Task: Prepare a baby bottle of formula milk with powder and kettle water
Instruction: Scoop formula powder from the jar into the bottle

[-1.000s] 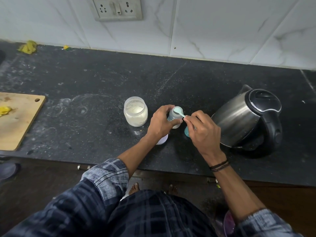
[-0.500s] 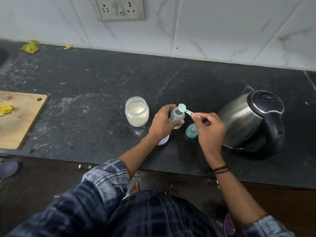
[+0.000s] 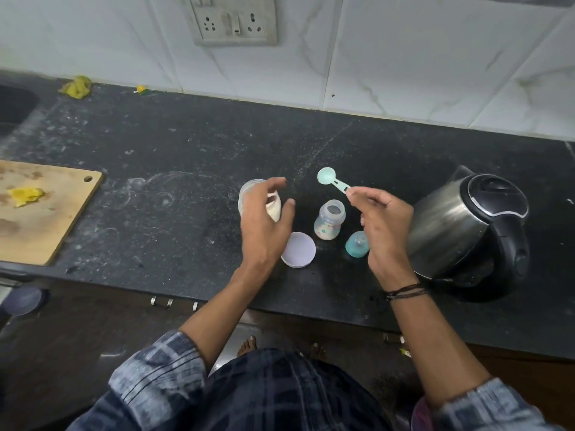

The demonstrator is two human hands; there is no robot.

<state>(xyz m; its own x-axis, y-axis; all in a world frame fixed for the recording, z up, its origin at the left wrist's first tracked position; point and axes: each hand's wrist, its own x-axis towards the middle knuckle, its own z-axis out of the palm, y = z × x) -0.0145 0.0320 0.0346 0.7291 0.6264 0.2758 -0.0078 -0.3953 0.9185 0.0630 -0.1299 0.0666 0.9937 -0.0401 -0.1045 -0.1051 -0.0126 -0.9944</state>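
Two hands: right hand [image 3: 384,223] pinches scoop [image 3: 331,181] above bottle [image 3: 328,223]; left hand [image 3: 267,219] spread loose over powder jar [image 3: 249,194].

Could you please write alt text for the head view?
A right hand holds a green scoop above an open baby bottle; the left hand reaches for a powder jar. A kettle stands right.

We see a dusty black stone counter [image 3: 155,213] under white marble wall tiles [image 3: 435,57], a socket plate [image 3: 234,20] at twelve o'clock, a wooden cutting board [image 3: 37,219] at nine o'clock.
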